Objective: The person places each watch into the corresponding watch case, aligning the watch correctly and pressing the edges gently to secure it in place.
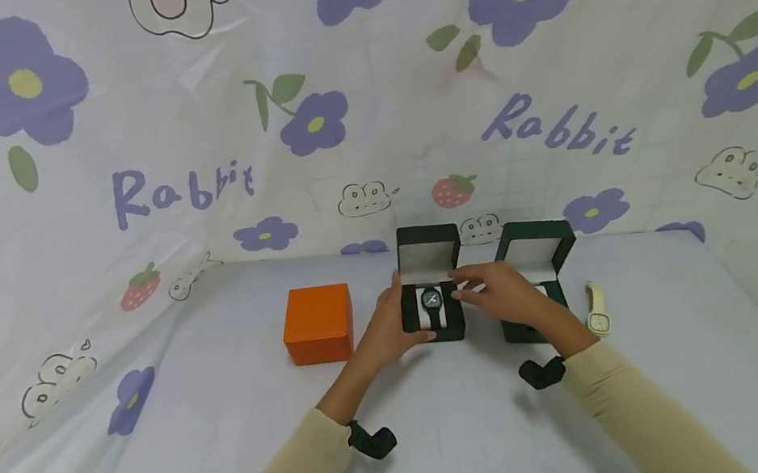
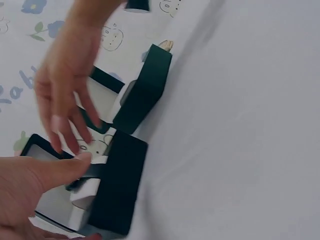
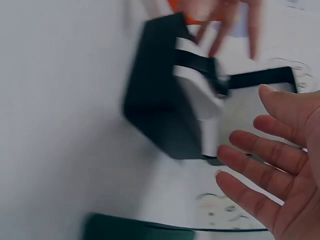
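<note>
A dark green watch box (image 1: pixel 435 334) stands with its lid up, and inside it a black watch (image 1: pixel 432 300) is wrapped round a white cushion (image 2: pixel 88 192). My left hand (image 1: pixel 384 328) is at the left side of this box, its thumb stretched along the front edge. In the right wrist view, straight fingers of that hand show beside the box. My right hand (image 1: pixel 501 292) hovers at the box's right side; its fingers are spread and loosely bent with nothing between them, as the right wrist view also shows.
A second green watch box (image 1: pixel 536 229), lid up, stands to the right, partly behind my right hand. Beyond it lies a cream-coloured watch (image 1: pixel 597 310). An orange box (image 1: pixel 318 323) stands to the left. A printed cloth (image 1: pixel 357 92) hangs behind the white table (image 1: pixel 453 438).
</note>
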`<act>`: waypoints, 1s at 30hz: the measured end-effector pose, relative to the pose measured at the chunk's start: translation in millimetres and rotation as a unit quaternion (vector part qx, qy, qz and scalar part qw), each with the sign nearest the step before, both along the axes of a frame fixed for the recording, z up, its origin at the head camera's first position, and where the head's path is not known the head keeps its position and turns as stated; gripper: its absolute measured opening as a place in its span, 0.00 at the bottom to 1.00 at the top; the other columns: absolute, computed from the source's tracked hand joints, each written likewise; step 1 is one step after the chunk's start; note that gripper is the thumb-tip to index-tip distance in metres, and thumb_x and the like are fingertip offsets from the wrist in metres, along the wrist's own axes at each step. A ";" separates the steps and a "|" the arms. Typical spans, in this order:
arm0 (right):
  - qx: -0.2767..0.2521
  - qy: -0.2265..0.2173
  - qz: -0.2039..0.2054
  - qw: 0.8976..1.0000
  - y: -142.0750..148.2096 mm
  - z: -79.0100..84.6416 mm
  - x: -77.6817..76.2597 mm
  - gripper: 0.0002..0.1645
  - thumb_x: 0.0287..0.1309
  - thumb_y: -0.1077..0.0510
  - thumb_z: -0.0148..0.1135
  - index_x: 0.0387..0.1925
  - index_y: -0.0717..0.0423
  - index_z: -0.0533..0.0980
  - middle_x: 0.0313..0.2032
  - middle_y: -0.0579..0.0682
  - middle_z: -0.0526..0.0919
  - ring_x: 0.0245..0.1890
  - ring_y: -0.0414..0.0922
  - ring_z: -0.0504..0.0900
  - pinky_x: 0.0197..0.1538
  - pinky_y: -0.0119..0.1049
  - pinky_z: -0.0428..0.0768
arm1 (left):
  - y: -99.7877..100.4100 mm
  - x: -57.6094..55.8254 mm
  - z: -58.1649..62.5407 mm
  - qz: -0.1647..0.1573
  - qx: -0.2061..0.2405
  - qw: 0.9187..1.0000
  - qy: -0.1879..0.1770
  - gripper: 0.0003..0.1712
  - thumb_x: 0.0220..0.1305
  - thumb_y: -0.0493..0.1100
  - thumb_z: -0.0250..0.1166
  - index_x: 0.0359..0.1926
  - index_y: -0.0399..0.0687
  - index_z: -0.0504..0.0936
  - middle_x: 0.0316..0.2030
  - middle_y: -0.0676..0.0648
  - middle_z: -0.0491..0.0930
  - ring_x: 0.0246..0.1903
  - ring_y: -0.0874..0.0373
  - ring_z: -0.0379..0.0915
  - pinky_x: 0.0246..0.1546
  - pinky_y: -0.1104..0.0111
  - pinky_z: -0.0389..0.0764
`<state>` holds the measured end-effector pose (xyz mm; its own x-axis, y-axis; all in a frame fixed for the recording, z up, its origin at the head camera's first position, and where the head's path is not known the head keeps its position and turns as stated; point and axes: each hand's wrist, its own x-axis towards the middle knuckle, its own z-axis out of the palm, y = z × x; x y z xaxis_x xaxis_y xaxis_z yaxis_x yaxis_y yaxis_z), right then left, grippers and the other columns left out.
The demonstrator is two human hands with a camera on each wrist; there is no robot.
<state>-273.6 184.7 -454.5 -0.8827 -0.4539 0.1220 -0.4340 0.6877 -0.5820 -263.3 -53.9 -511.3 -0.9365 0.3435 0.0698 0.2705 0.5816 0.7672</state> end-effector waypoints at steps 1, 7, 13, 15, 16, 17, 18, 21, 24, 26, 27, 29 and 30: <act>-0.007 0.008 -0.001 1.000 1.6 6.3 -0.8 0.24 0.70 0.56 0.63 0.62 0.64 0.77 0.59 0.60 0.82 0.52 0.57 0.84 0.52 0.52 0.85 | -0.6 0.0 -1.5 0.004 0.010 1.000 -0.001 0.70 0.55 0.46 0.80 0.81 0.42 0.35 0.76 0.31 0.52 0.72 0.40 0.58 0.72 0.49 0.63; -0.060 0.085 -0.046 0.994 6.1 32.2 -11.2 0.17 0.71 0.57 0.62 0.55 0.62 0.82 0.49 0.58 0.87 0.47 0.55 0.86 0.48 0.52 0.86 | -3.6 -0.2 -10.9 0.018 0.045 0.999 -0.021 0.71 0.56 0.50 0.79 0.81 0.40 0.35 0.79 0.37 0.46 0.76 0.41 0.48 0.75 0.50 0.56; -0.115 0.147 -0.101 0.977 4.2 29.7 -24.6 0.16 0.69 0.60 0.63 0.55 0.62 0.82 0.51 0.59 0.86 0.50 0.55 0.84 0.48 0.53 0.86 | -2.8 1.4 -24.1 0.038 0.063 0.995 -0.065 0.70 0.56 0.53 0.79 0.82 0.45 0.37 0.78 0.38 0.52 0.73 0.41 0.59 0.70 0.49 0.66; -0.119 0.134 -0.107 0.978 2.4 28.9 -28.4 0.19 0.70 0.60 0.62 0.59 0.63 0.79 0.56 0.61 0.83 0.54 0.56 0.81 0.52 0.55 0.84 | -2.9 1.5 -24.3 0.040 0.073 0.994 -0.070 0.69 0.57 0.52 0.78 0.82 0.45 0.38 0.77 0.38 0.53 0.73 0.41 0.59 0.69 0.49 0.67; -0.116 0.122 -0.107 0.980 1.4 27.9 -29.5 0.22 0.71 0.59 0.62 0.62 0.63 0.77 0.59 0.61 0.81 0.56 0.57 0.79 0.54 0.55 0.83 | -2.8 1.9 -24.7 0.040 0.077 0.994 -0.072 0.68 0.57 0.52 0.78 0.82 0.45 0.38 0.77 0.38 0.53 0.73 0.41 0.59 0.69 0.49 0.68; -0.115 0.109 -0.107 0.982 0.1 27.2 -30.4 0.24 0.71 0.58 0.61 0.64 0.63 0.75 0.61 0.62 0.78 0.59 0.58 0.78 0.56 0.55 0.82 | -2.8 2.0 -25.1 0.041 0.080 0.993 -0.074 0.67 0.58 0.51 0.78 0.82 0.45 0.38 0.77 0.38 0.53 0.73 0.41 0.59 0.69 0.49 0.68; -0.112 0.096 -0.104 0.984 -1.4 26.8 -31.2 0.26 0.71 0.57 0.61 0.66 0.62 0.73 0.63 0.62 0.76 0.61 0.59 0.76 0.58 0.55 0.81 | -2.7 1.9 -25.5 0.042 0.082 0.993 -0.073 0.66 0.58 0.51 0.77 0.82 0.44 0.39 0.77 0.37 0.53 0.73 0.41 0.59 0.69 0.49 0.68; -0.102 0.062 -0.089 0.989 -6.1 26.4 -33.0 0.30 0.72 0.55 0.60 0.71 0.61 0.68 0.68 0.62 0.71 0.66 0.60 0.72 0.62 0.54 0.78 | -2.9 1.1 -26.5 0.046 0.091 0.992 -0.078 0.65 0.59 0.49 0.77 0.82 0.44 0.40 0.77 0.38 0.52 0.73 0.42 0.59 0.68 0.51 0.69; -0.095 0.040 -0.077 0.992 -10.6 25.9 -35.2 0.33 0.74 0.52 0.58 0.74 0.60 0.64 0.71 0.61 0.68 0.68 0.60 0.70 0.64 0.54 0.77 | -3.3 -0.7 -28.4 0.048 0.097 0.991 -0.080 0.63 0.60 0.48 0.76 0.82 0.45 0.40 0.78 0.38 0.51 0.73 0.42 0.59 0.67 0.53 0.71; -0.089 0.028 -0.078 0.992 -12.6 25.8 -36.5 0.36 0.75 0.49 0.57 0.75 0.60 0.62 0.72 0.60 0.66 0.68 0.61 0.70 0.65 0.57 0.75 | -3.5 -2.1 -29.4 0.047 0.100 0.991 -0.081 0.63 0.61 0.48 0.76 0.82 0.45 0.40 0.78 0.38 0.51 0.73 0.42 0.58 0.66 0.54 0.72; -0.086 0.023 -0.080 0.993 -13.4 25.7 -37.1 0.37 0.75 0.48 0.56 0.76 0.59 0.60 0.73 0.60 0.65 0.68 0.62 0.70 0.65 0.58 0.75 | -3.6 -2.5 -29.8 0.047 0.101 0.991 -0.080 0.62 0.62 0.48 0.75 0.82 0.45 0.41 0.78 0.38 0.51 0.73 0.42 0.58 0.66 0.54 0.73; -0.084 0.006 -0.086 0.993 -15.4 25.6 -37.5 0.39 0.75 0.45 0.55 0.78 0.57 0.57 0.74 0.60 0.63 0.69 0.63 0.69 0.66 0.60 0.73 | -4.4 -2.9 -30.6 0.046 0.104 0.990 -0.079 0.61 0.62 0.48 0.75 0.81 0.44 0.41 0.78 0.38 0.51 0.73 0.42 0.59 0.65 0.54 0.74; -0.081 -0.001 -0.089 0.993 -16.4 25.4 -37.7 0.40 0.75 0.44 0.54 0.79 0.56 0.56 0.75 0.60 0.62 0.69 0.63 0.69 0.67 0.60 0.71 | -4.7 -3.0 -30.9 0.045 0.105 0.990 -0.080 0.61 0.62 0.48 0.75 0.81 0.44 0.41 0.78 0.38 0.51 0.73 0.42 0.59 0.65 0.55 0.74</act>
